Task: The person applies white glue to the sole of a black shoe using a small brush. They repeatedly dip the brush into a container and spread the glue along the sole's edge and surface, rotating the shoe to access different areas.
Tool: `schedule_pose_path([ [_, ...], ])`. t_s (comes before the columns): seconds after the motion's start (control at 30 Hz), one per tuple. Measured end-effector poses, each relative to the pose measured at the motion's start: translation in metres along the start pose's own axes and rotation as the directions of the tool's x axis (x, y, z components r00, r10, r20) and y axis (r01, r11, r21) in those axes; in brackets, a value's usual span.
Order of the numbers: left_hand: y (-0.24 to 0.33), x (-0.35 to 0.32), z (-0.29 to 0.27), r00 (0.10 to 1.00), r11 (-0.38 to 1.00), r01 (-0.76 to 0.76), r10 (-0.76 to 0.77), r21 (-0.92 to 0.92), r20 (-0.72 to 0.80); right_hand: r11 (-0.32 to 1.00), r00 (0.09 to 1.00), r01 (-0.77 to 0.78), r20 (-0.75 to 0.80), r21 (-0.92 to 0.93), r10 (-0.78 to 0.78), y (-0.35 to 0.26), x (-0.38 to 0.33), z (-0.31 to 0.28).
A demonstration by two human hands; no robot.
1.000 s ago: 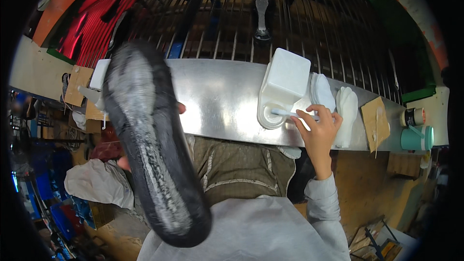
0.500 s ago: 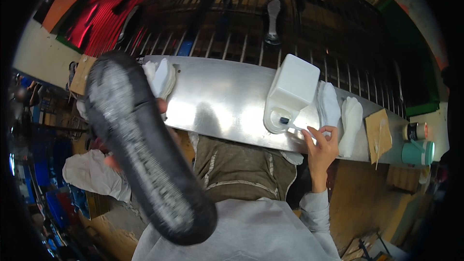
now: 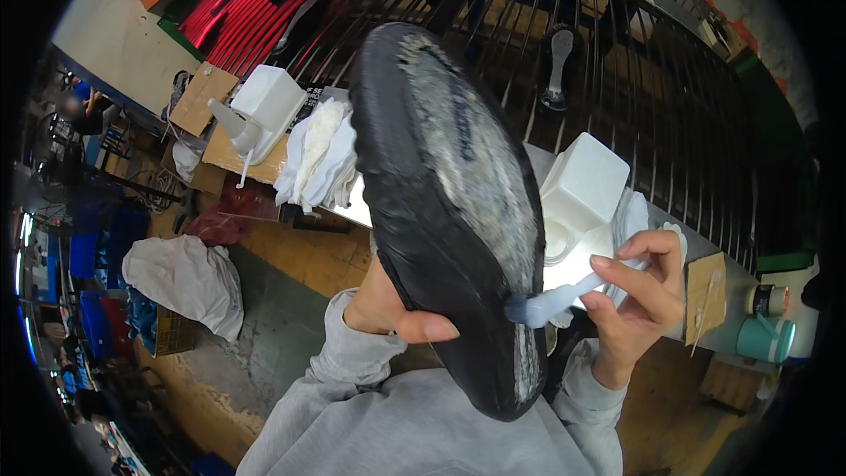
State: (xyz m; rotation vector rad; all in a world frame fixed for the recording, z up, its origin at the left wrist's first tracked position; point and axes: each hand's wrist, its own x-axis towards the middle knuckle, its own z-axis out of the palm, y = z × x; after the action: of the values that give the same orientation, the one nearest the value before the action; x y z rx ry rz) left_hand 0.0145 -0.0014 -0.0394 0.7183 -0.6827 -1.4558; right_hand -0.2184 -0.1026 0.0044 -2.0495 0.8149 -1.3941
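A black shoe upper (image 3: 401, 203) without an outsole is held up in front of me, its roughened grey-white underside turned to the right. My left hand (image 3: 397, 308) grips it from the left, thumb pressed on its side. Between the fingers of my right hand (image 3: 639, 295) is a small brush (image 3: 568, 298) with a pale handle. Its bristles touch the shoe's lower edge, near the underside. Behind the shoe, a white plastic container (image 3: 586, 178) with a round cup at its front stands on the metal ledge. The shoe hides most of that ledge.
White foot-shaped pieces (image 3: 319, 154) are stacked left of the shoe, beside a second white container (image 3: 264, 104) with a spout. Beyond runs a rod conveyor carrying dark shoe parts (image 3: 557, 66). Cardboard (image 3: 705, 300) and a teal jug (image 3: 765, 339) sit at the right.
The shoe has moved right and turned more upright in my left hand. My right hand has lifted the brush from the container's cup to the shoe's edge. The view has shifted.
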Motion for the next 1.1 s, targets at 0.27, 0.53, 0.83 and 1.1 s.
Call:
schedule_pose_path([
  [0.27,-0.005,0.007,0.011,0.978,0.994,0.082,-0.096,0.076,0.187,0.986,0.988,0.14,-0.051,-0.094,-0.145,-0.013,0.023,0.005],
  [0.53,-0.003,0.011,0.01,0.925,0.967,-0.037,-0.062,0.251,0.375,0.972,0.97,0.179,-0.137,-0.155,-0.2,-0.021,0.037,0.005],
  [0.83,0.016,0.024,0.023,0.851,0.681,-0.489,0.237,0.545,0.468,0.949,0.949,0.214,-0.181,-0.23,-0.257,-0.021,0.05,-0.003],
  [1.1,0.027,0.022,0.032,0.854,0.624,-0.48,0.173,0.616,0.49,0.923,0.937,0.213,-0.2,-0.32,-0.286,-0.022,0.061,-0.014],
])
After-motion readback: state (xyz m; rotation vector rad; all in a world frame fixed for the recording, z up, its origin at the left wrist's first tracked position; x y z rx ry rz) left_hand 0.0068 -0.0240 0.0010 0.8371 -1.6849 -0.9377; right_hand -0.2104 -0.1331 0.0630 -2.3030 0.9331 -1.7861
